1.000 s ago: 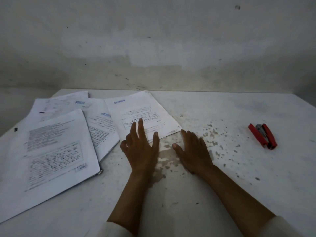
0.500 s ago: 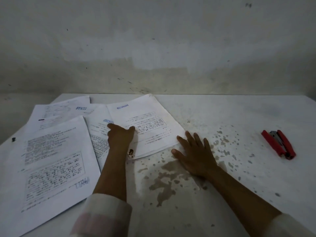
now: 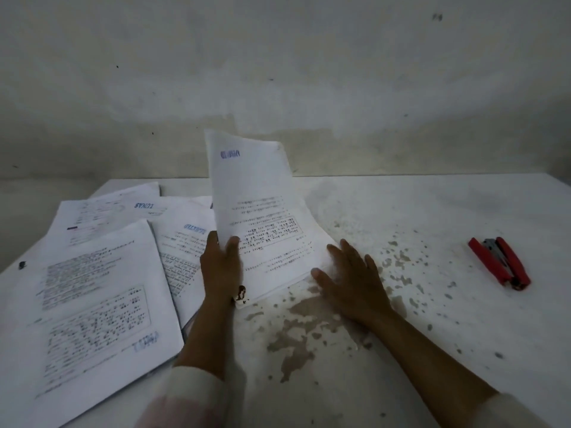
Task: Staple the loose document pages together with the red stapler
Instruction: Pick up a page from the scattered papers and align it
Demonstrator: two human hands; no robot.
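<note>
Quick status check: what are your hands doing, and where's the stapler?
Left hand gripping document, far end lifted. Right hand open, flat on table beside it. Red stapler untouched, far right. Path clear.

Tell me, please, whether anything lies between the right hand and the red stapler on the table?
Nothing visible does. Between the right hand and the red stapler lies only bare, stained table. The papers sit off to the left, one set lifted by the left hand.

Bare, dim room: stained white table (image 3: 401,350) against scuffed plaster wall (image 3: 278,72).
</note>
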